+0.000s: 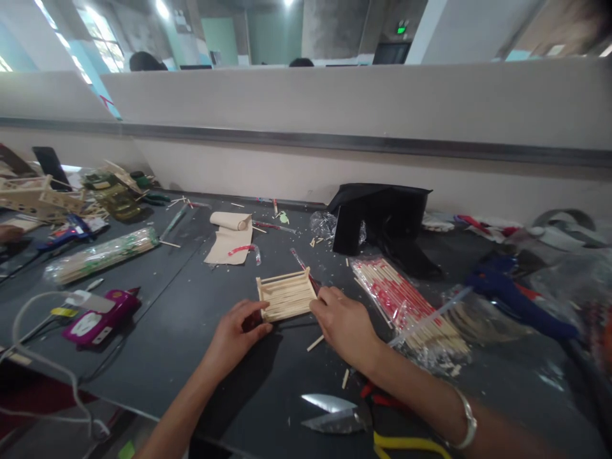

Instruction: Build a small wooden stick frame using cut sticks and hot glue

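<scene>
A small frame of pale wooden sticks [288, 296] rests on the dark table between my hands. My left hand [241, 331] pinches its near left corner between thumb and fingers. At the right side, my right hand [347, 325] has its fingers closed on the frame's edge; their tips are partly hidden. Scissors with open blades [332, 413] lie near the table's front edge, below my right forearm. A loose short stick [315, 343] is just left of my right hand. The red-and-clear packet of sticks [399, 296] lies to the right.
Brown paper [229, 245] lies behind the frame. A blue glue gun [519, 296] is at the right, beside plastic wrapping. At the left are a purple power strip [101, 319] with cables and a wrapped stick bundle [108, 255]. A black object [382, 220] stands before the partition [306, 105].
</scene>
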`<state>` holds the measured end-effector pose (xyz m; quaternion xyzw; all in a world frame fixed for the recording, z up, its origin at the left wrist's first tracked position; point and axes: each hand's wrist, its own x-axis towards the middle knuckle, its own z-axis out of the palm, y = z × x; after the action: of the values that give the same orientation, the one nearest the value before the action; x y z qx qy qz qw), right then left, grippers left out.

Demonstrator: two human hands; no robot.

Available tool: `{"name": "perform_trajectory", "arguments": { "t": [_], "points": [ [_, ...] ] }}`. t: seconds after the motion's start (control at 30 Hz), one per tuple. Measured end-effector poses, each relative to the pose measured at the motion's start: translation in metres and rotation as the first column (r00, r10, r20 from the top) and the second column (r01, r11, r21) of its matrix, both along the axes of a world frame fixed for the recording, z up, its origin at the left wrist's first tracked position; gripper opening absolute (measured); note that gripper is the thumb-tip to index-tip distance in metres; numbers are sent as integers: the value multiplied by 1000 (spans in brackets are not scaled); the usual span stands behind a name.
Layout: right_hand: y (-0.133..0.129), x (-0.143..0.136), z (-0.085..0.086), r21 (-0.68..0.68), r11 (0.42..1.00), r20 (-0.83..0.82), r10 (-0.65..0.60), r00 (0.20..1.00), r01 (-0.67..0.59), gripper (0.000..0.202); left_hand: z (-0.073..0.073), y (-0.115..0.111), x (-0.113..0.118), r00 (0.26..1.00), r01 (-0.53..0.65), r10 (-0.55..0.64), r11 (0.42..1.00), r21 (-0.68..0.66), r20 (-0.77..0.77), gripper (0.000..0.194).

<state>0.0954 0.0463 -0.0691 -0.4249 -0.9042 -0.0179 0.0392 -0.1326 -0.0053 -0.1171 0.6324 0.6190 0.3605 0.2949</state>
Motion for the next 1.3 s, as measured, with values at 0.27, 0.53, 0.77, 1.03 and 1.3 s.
{"name": "perform_trajectory", "arguments": {
  "t": [0.27,0.53,0.77,1.03,1.3],
  "points": [
    [5,-2,-8,-1,1000,-47,27,999,-27,14,0,6,1,1000,19,-19,999,48,3,19],
    [9,1,-14,-28,999,-136,18,991,-22,13,-6,6,4,1000,-23,24,997,69,-14,15],
    [19,27,-20,-94,996,-263,-22,964,-3,32,-7,5,3,1000,-27,28,998,57,-13,20],
    [28,31,-21,-88,992,-312,62,948,-94,36,-7,5,5,999,-42,42,998,43,-5,21],
    [38,23,-17,-78,979,-277,160,947,-188,13,-6,6,4,999,-39,41,997,64,-20,19]
  ]
}}
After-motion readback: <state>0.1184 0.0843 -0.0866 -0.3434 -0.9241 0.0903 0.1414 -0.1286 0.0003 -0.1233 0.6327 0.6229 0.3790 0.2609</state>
